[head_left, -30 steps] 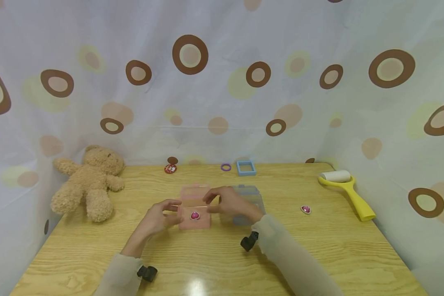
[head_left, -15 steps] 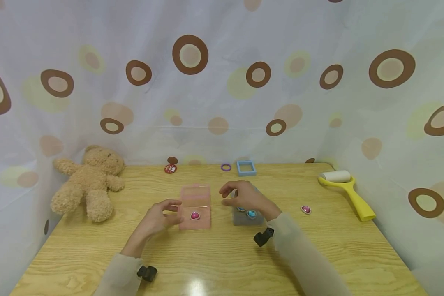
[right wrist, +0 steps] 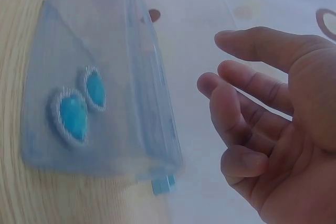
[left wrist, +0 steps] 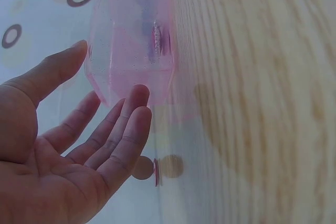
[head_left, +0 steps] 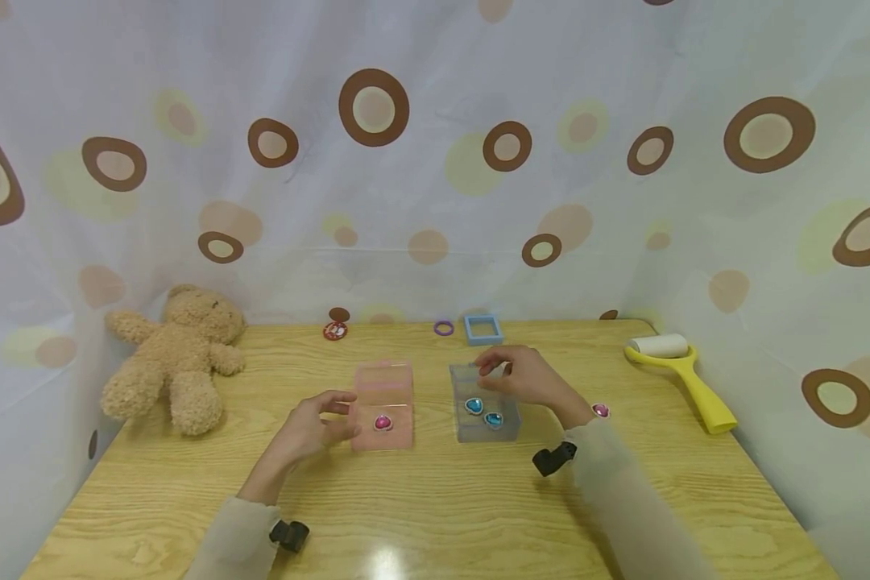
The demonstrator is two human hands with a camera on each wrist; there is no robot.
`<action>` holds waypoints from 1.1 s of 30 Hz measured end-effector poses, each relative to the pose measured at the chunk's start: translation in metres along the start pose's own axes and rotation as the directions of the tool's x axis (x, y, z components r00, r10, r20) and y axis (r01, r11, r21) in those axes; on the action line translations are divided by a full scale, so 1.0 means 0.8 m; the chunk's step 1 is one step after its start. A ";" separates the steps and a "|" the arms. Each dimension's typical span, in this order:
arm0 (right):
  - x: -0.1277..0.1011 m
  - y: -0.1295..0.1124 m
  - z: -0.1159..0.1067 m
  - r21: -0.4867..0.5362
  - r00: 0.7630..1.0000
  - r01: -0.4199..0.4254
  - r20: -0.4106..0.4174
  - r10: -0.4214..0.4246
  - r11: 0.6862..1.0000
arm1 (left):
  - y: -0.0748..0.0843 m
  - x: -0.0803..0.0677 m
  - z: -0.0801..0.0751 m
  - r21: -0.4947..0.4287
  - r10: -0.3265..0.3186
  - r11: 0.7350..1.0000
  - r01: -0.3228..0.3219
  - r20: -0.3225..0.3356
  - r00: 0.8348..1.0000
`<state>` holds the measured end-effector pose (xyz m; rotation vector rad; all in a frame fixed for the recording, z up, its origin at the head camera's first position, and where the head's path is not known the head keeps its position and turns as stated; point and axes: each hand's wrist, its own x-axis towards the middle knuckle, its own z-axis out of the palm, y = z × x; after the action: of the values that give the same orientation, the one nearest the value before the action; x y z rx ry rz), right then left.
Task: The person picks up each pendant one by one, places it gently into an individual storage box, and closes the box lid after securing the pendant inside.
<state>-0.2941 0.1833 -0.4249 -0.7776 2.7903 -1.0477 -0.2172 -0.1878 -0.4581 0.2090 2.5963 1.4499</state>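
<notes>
A pink see-through case (head_left: 383, 405) lies on the wooden table (head_left: 435, 499) with a pink heart gem (head_left: 383, 422) inside. My left hand (head_left: 337, 415) rests at its left edge, fingers relaxed and holding nothing; the left wrist view shows the straight fingers (left wrist: 94, 103) just short of the pink case (left wrist: 131, 40). To the right stands a blue see-through case (head_left: 484, 407) holding two blue gems (head_left: 474, 405). My right hand (head_left: 496, 369) hovers over its far edge, fingers loosely curled and empty. In the right wrist view the hand (right wrist: 223, 64) is apart from the blue case (right wrist: 100, 93).
A loose pink gem (head_left: 600, 411) lies right of the blue case. A yellow lint roller (head_left: 685, 374) is at the far right, a teddy bear (head_left: 177, 354) at the far left. A red badge (head_left: 334, 330), purple ring (head_left: 443, 328) and blue square frame (head_left: 482, 329) line the back edge.
My right hand has moved right from over the pink case to the blue case's far edge, uncovering the two blue gems. The left hand has stayed put.
</notes>
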 end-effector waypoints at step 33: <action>-0.080 0.103 -0.072 0.028 0.970 -0.216 -0.104 0.218 0.976 | 0.002 -0.002 0.001 -0.016 -0.016 1.000 0.016 -0.003 1.000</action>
<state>-0.2873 0.3015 -0.4403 -0.4129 2.8672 -1.1004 -0.2157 -0.1869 -0.4572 0.1836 2.5814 1.4661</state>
